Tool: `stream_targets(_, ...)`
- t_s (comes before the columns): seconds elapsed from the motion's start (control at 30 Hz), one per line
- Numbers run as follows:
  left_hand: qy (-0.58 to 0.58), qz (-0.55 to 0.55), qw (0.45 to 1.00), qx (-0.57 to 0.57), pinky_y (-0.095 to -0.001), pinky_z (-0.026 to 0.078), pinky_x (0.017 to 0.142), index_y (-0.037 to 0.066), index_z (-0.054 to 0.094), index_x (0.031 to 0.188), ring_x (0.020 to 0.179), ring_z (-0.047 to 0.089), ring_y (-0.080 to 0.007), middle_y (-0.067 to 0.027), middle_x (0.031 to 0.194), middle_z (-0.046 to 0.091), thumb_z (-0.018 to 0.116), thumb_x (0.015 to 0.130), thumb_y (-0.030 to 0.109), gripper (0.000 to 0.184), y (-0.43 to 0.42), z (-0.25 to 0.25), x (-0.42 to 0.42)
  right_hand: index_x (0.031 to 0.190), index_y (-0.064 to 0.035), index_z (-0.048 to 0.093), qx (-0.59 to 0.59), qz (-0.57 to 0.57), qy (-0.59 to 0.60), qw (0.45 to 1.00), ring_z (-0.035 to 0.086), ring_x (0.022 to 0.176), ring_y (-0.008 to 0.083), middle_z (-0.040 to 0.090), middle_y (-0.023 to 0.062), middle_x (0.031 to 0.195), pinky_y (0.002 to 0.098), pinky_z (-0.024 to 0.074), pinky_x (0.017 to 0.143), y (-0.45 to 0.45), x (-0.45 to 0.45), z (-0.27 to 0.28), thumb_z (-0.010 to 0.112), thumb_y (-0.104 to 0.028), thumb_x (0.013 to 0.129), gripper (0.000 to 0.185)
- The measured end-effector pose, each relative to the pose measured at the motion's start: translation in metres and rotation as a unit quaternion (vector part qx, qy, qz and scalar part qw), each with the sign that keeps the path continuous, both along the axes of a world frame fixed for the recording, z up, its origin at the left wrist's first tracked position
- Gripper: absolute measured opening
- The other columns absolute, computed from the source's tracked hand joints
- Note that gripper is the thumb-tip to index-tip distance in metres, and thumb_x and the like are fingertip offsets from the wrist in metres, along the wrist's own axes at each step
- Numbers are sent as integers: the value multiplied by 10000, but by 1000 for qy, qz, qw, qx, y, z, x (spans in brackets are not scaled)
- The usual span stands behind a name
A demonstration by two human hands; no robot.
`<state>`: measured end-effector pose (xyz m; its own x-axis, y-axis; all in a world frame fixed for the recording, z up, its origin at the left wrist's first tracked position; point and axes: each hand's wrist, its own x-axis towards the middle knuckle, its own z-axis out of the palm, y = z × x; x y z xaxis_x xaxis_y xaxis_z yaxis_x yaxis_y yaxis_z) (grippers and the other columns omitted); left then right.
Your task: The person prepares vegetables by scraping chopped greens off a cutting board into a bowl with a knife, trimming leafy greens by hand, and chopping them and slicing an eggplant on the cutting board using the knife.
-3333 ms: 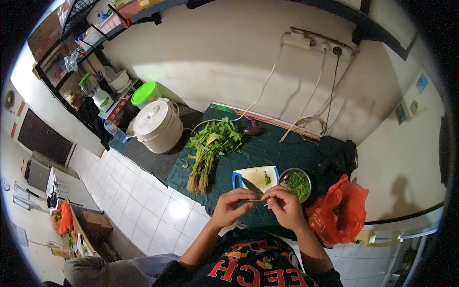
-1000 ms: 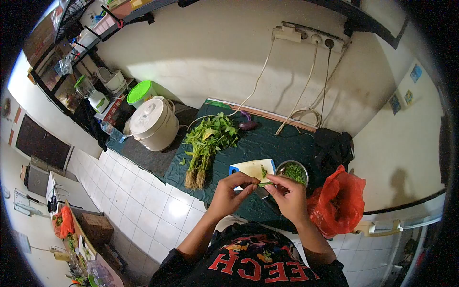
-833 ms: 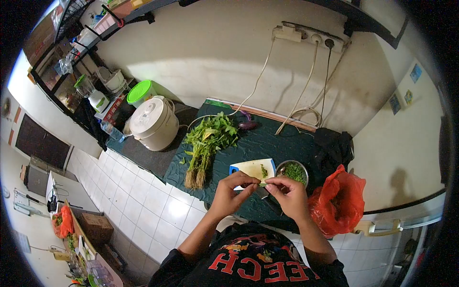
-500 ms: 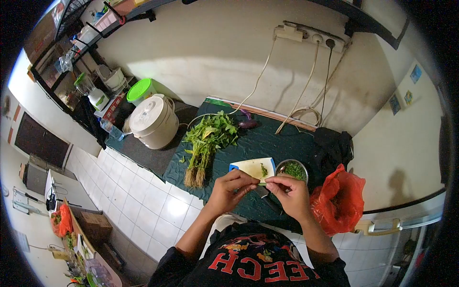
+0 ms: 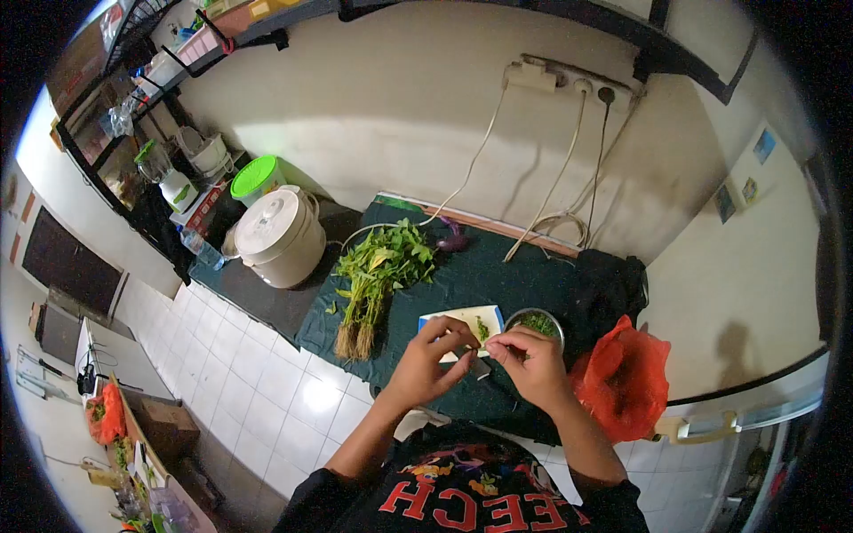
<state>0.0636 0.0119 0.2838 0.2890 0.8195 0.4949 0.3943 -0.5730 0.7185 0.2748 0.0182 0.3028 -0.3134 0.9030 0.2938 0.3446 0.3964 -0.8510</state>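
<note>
My left hand (image 5: 431,362) and my right hand (image 5: 535,366) meet over the near edge of a white cutting board (image 5: 460,314) with a blue corner. Both are closed in a pinch, fingertips almost touching. What lies between them is too small to make out. A small green sprig (image 5: 482,329) rests on the board. Just beyond my right hand stands a round metal bowl (image 5: 558,330) holding chopped greens (image 5: 536,322). The knife near the board is mostly hidden under my hands.
A bunch of rooted leafy greens (image 5: 384,271) lies left on the dark green tablecloth (image 5: 404,324). Behind it are a purple vegetable (image 5: 453,238) and a white rice cooker (image 5: 280,235). An open red plastic bag (image 5: 622,382) is at the right. Cords hang from the wall sockets (image 5: 582,86).
My fingertips have drawn slightly apart, and the green piece between them no longer shows clearly. The whole view has shifted a little. Things on the table have stayed in place.
</note>
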Motion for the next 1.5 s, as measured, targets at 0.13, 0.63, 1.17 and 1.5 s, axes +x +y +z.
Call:
stream_targets(0.13, -47, -17, 991, -123, -318, 531, 748, -12, 669, 1019, 859, 679, -249, -127, 994, 686, 744, 859, 115, 218, -2, -2, 9, 921, 17, 699, 10, -3, -16, 1000, 648, 722, 198, 691, 104, 843, 301, 496, 632, 4, 1, 1, 712, -132, 885, 154)
stream_targets(0.63, -99, 24, 956, -274, -285, 518, 738, -7, 724, 993, 811, 659, -117, -90, 905, 741, 745, 877, 176, 218, 3, -40, 4, 879, -8, 704, -48, -6, -62, 997, 658, 690, 291, 683, 152, 813, 389, 493, 627, 19, 0, -47, 703, -254, 892, 246)
stream_targets(1.17, -23, 220, 901, -373, -332, 508, 731, 47, 745, 940, 784, 660, -174, -89, 866, 712, 784, 832, 220, 207, -4, -233, -43, 1096, 22, 588, -84, -70, -515, 850, 602, 1011, 344, 585, 169, 1028, 475, 517, 815, -41, 7, -288, 693, -234, 857, 366)
stream_targets(1.5, -3, 288, 886, -364, -328, 515, 681, 72, 763, 961, 714, 665, -179, -90, 820, 729, 775, 837, 266, 230, 27, -272, -33, 1041, 39, 441, -109, -96, -312, 939, 629, 647, 428, 563, 237, 915, 498, 535, 557, -54, -10, -270, 538, -217, 912, 303)
